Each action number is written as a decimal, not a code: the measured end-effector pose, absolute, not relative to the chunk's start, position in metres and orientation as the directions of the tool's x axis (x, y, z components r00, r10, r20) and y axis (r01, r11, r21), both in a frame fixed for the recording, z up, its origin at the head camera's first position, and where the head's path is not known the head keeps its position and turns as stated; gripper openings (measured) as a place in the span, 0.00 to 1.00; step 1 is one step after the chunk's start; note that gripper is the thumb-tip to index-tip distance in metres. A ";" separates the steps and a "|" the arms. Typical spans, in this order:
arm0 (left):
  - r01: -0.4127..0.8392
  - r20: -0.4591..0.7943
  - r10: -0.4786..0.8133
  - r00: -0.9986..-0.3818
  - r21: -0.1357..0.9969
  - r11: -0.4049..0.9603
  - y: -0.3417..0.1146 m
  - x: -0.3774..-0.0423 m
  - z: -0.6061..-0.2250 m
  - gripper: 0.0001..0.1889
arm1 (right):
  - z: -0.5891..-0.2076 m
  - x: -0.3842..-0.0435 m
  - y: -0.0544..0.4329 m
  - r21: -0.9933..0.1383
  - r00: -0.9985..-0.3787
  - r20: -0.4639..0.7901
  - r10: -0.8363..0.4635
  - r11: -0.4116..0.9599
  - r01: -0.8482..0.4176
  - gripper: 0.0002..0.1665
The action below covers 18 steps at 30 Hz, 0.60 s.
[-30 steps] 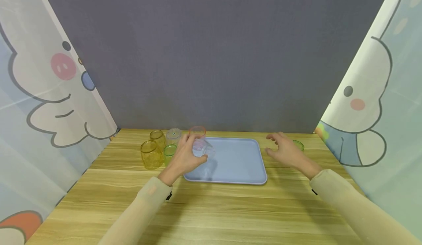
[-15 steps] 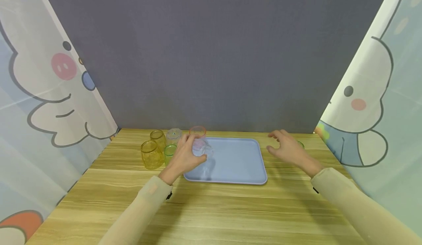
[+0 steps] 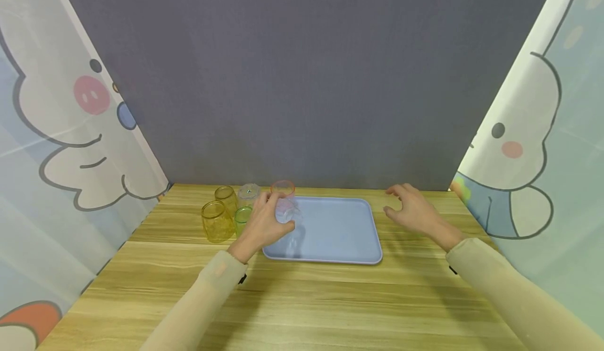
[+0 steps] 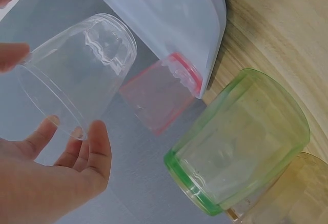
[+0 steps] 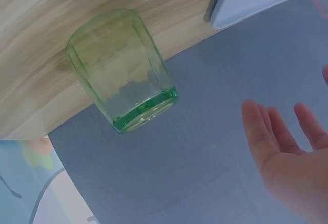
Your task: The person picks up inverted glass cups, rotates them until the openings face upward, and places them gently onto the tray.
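Note:
My left hand (image 3: 266, 225) holds a clear cup (image 4: 77, 75) over the left part of a pale blue tray (image 3: 335, 230). In the left wrist view its thumb and fingertips grip the rim end, and the thick base points toward the tray. Just beyond it stands a pink-rimmed clear cup (image 3: 283, 189). Beside that hand is a green cup (image 4: 238, 142), partly behind it in the head view. My right hand (image 3: 415, 212), fingers loosely curved around nothing, hovers right of the tray. Another green cup (image 5: 120, 67) stands close by, hidden behind this hand in the head view.
Two amber cups, one nearer (image 3: 217, 222) and one farther (image 3: 226, 198), stand at the left with another clear cup (image 3: 248, 193). A grey panel (image 3: 311, 88) rises behind the wooden table (image 3: 321, 304). Cartoon-printed curtains hang on both sides.
The clear cup in my left hand has tipped slightly and shifted a little left. My right hand has drifted slightly right, covering the green cup whose rim showed before.

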<state>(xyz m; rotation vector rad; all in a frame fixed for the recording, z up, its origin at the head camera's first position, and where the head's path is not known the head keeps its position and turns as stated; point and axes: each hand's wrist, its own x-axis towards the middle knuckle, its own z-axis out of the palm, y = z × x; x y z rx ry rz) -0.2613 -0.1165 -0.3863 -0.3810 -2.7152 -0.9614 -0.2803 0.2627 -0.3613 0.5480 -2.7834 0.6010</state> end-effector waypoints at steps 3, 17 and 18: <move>0.313 0.297 0.163 -0.941 0.575 0.756 -0.117 -0.262 -0.385 0.34 | -0.360 -0.280 0.264 -0.338 -0.901 0.306 -0.306 0.850 -0.403 0.26; 0.296 0.287 0.158 -0.945 0.541 0.787 -0.118 -0.271 -0.386 0.36 | -0.356 -0.285 0.272 -0.306 -0.922 0.256 -0.289 0.881 -0.361 0.28; 0.296 0.286 0.159 -0.945 0.538 0.789 -0.118 -0.271 -0.386 0.36 | -0.356 -0.286 0.273 -0.302 -0.923 0.255 -0.289 0.883 -0.359 0.28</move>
